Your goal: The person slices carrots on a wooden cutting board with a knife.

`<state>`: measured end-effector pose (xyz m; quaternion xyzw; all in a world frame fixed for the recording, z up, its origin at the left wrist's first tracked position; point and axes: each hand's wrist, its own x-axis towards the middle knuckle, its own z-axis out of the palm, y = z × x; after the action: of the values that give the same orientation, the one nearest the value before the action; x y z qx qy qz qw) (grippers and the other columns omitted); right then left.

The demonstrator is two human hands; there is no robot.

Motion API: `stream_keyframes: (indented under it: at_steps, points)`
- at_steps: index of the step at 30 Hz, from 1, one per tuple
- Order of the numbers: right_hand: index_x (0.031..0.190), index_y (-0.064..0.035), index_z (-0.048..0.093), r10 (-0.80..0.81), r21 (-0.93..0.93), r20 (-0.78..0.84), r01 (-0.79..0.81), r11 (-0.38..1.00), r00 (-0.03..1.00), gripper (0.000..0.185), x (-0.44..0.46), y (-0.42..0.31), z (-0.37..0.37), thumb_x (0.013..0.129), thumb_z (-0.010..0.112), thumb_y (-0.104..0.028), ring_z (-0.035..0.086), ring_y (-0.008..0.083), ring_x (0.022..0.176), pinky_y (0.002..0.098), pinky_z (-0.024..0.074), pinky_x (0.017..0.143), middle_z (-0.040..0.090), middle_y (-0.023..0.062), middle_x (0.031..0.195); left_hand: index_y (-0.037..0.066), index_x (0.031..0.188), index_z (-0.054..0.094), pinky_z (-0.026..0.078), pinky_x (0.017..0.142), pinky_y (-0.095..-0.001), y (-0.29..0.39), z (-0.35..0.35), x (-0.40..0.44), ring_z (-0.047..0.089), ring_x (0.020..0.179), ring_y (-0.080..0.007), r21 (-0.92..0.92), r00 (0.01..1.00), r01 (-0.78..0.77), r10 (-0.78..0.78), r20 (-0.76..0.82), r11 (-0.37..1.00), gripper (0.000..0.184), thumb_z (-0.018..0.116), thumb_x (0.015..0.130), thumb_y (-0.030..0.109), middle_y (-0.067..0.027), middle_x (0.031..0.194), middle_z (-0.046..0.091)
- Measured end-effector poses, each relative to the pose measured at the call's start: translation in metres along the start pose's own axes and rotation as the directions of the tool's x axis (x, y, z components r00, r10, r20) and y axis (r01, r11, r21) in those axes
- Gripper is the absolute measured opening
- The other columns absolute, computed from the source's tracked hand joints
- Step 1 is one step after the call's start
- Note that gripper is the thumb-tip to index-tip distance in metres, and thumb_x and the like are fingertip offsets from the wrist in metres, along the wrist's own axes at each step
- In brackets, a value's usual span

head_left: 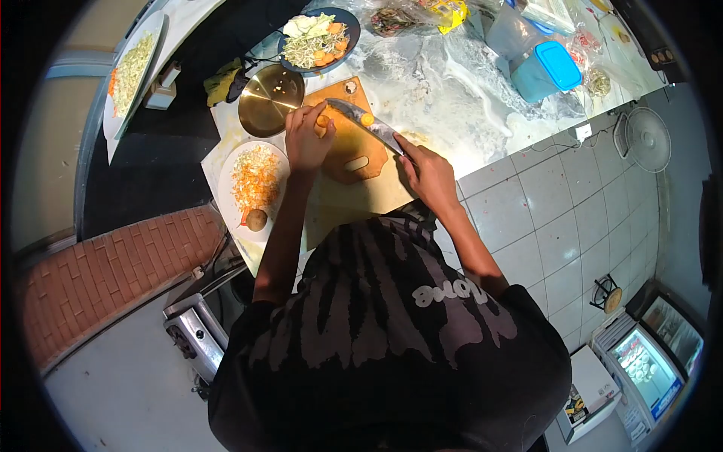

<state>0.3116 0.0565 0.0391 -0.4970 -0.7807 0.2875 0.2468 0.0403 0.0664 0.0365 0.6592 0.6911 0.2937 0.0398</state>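
A wooden cutting board [354, 162] with a handle slot lies on the counter. My right hand [431, 175] is closed round the handle of a knife [373, 126], whose blade slants up and left across the board. Near the blade's tip, my left hand [307, 139] has bent fingers on a piece of carrot [322, 120]. A cut orange round [367, 119] lies beside the blade. Left of my left hand are a shiny metal bowl [271, 98] and a white plate [256, 175] of chopped orange and white bits, with a brown round item [256, 219] at its edge.
Behind the board stands a dark plate [352, 29] of sprouts, cabbage and carrot. Plastic bags [395, 22] and a blue-lidded container [538, 79] are farther right. Another plate [134, 75] of shredded food is at the far left. The counter's near edge runs beside the tiled floor.
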Motion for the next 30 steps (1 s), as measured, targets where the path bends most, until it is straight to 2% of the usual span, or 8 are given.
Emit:
stream_keyframes:
  at_steps: [2,7,11,15,18,22,25,30]
  points:
    - [0.139,-0.0220,0.060,-0.038,0.002,0.027,0.038,0.999,0.999,0.045,-0.001,-0.005,-0.001,0.094,0.065,-0.019,0.066,0.0346,0.078,0.0434,0.0527,0.070,0.070,0.0127,0.089,0.014,0.120,0.072,0.050,0.091,-0.0394,0.025,-0.004,-0.008,0.059,0.097,-0.0279,0.028,0.997,0.003,-0.001,-0.080,1.000,0.039,0.074,0.081,0.016,-0.0069,0.102,0.063]
    - [0.133,-0.0172,0.063,-0.089,-0.015,0.083,0.091,0.996,0.993,0.039,-0.004,-0.010,-0.004,0.094,0.063,-0.020,0.067,0.0336,0.078,0.0448,0.0533,0.068,0.070,0.0121,0.090,0.017,0.119,0.073,0.050,0.089,-0.0368,0.038,0.000,-0.030,0.059,0.103,-0.0272,0.070,0.956,-0.293,0.291,0.037,0.953,0.039,0.074,0.080,0.015,-0.0062,0.109,0.065]
    - [0.132,-0.0158,0.064,-0.088,-0.033,0.140,0.094,0.995,0.986,0.038,-0.007,-0.013,-0.017,0.094,0.062,-0.019,0.067,0.0346,0.079,0.0452,0.0532,0.069,0.070,0.0123,0.090,0.014,0.114,0.075,0.051,0.087,-0.0371,0.014,0.011,-0.038,0.061,0.099,-0.0264,0.114,0.886,-0.440,0.452,-0.108,0.891,0.032,0.072,0.083,0.013,-0.0058,0.105,0.068]
    - [0.134,-0.0145,0.063,-0.022,-0.053,0.112,0.028,0.998,0.993,0.039,-0.009,-0.007,-0.019,0.095,0.062,-0.020,0.067,0.0375,0.080,0.0476,0.0525,0.070,0.071,0.0154,0.092,0.008,0.109,0.076,0.054,0.074,-0.0325,0.021,0.021,-0.041,0.064,0.079,-0.0212,-0.046,0.956,-0.274,0.266,-0.127,0.961,0.022,0.072,0.087,0.009,-0.0065,0.088,0.070]
    - [0.136,-0.0149,0.061,0.110,0.036,0.180,-0.118,0.992,0.978,0.041,-0.011,-0.006,-0.033,0.096,0.061,-0.020,0.067,0.0419,0.088,0.0492,0.0522,0.074,0.071,0.0198,0.099,0.007,0.116,0.075,0.053,0.070,-0.0261,0.031,0.036,-0.036,0.065,0.072,-0.0118,-0.389,0.949,0.268,-0.312,-0.052,0.881,0.025,0.072,0.092,0.009,-0.0084,0.089,0.071]
    - [0.139,-0.0158,0.059,0.081,0.151,0.140,-0.102,0.983,0.987,0.042,-0.023,0.004,-0.042,0.097,0.061,-0.021,0.065,0.0451,0.095,0.0498,0.0517,0.080,0.070,0.0238,0.105,0.006,0.116,0.074,0.053,0.069,-0.0259,0.008,0.065,-0.034,0.064,0.073,-0.0099,-0.600,0.923,0.305,-0.385,-0.006,0.740,0.024,0.071,0.093,0.009,-0.0078,0.089,0.071]
    - [0.143,-0.0188,0.056,0.043,0.191,0.100,-0.062,0.980,0.994,0.042,-0.026,0.006,-0.041,0.101,0.056,-0.022,0.068,0.0383,0.082,0.0400,0.0510,0.078,0.069,0.0248,0.094,0.006,0.116,0.075,0.052,0.067,-0.0248,0.014,0.057,-0.036,0.062,0.070,-0.0095,-0.490,0.916,0.302,-0.392,-0.089,0.817,0.024,0.071,0.092,0.009,-0.0066,0.090,0.070]
    - [0.147,-0.0197,0.051,0.161,0.198,0.408,-0.260,0.945,0.898,0.042,-0.026,-0.004,-0.049,0.105,0.049,-0.023,0.050,0.0247,0.066,0.0348,0.0472,0.074,0.063,0.0225,0.083,0.006,0.113,0.075,0.051,0.062,-0.0273,0.015,0.055,-0.047,0.057,0.061,-0.0133,-0.263,0.963,0.125,-0.181,-0.201,0.957,0.027,0.076,0.086,0.010,-0.0063,0.088,0.065]
